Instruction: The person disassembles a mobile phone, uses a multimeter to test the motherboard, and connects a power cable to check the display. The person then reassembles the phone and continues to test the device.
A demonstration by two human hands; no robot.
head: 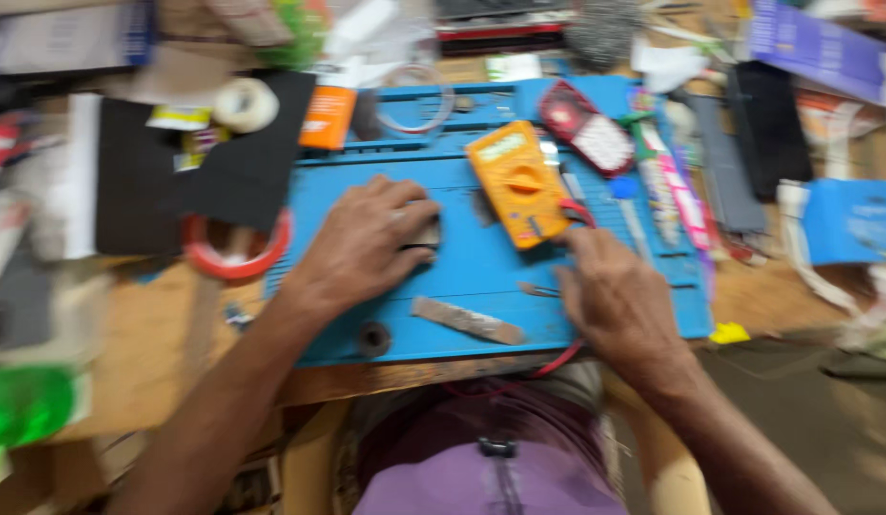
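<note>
The left hand [362, 243] lies curled over a small dark part [426, 232] on the blue mat [481, 277]; keep it pinned flat. The right hand [610, 291] pinches a red lead [576, 212] beside the yellow multimeter [517, 183]; hold the tip steady.

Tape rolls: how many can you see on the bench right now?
2. A white tape roll lies on the black sheet at upper left; a red tape roll sits at the blue mat's left edge. The picture is blurred, so clutter may hide more.
</note>
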